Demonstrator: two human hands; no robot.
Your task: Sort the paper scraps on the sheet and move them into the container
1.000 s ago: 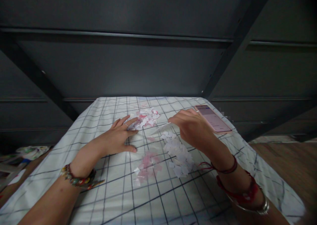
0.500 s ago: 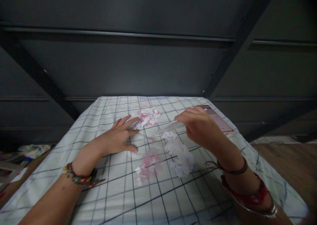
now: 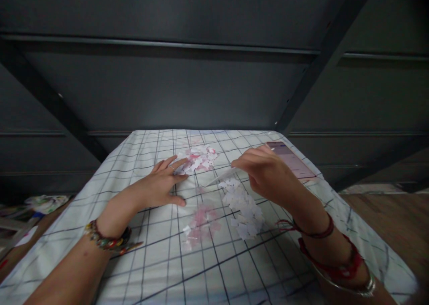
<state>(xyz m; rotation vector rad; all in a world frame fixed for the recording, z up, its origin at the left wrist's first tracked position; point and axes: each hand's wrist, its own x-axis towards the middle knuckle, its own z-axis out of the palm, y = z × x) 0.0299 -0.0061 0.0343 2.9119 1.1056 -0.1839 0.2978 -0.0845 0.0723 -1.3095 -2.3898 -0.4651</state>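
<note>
My left hand (image 3: 162, 182) lies on the cloth with its fingers spread, its fingertips at the left edge of a pile of white and pink paper scraps (image 3: 201, 158). In the closed fingers of my right hand (image 3: 263, 168) is a slim, pale, tapering tool that looks like tweezers (image 3: 221, 177), blurred and see-through in places. Its tip points down and left, close to a small pink scrap (image 3: 201, 189). Nearer to me lie a heap of pink, partly clear scraps (image 3: 203, 222) and, to its right, a longer heap of white scraps (image 3: 246, 213).
A white cloth with dark grid lines (image 3: 161, 269) covers the table. Beyond my right hand, a phone (image 3: 296, 162) with its screen lit lies near the table's right edge. Dark panels (image 3: 187, 90) rise behind the table. Wooden floor (image 3: 382, 215) shows at the right.
My right hand has moved slightly to the left with the tweezers, and their tip is lower and closer to the small pink scrap. My left hand has stayed in place.
</note>
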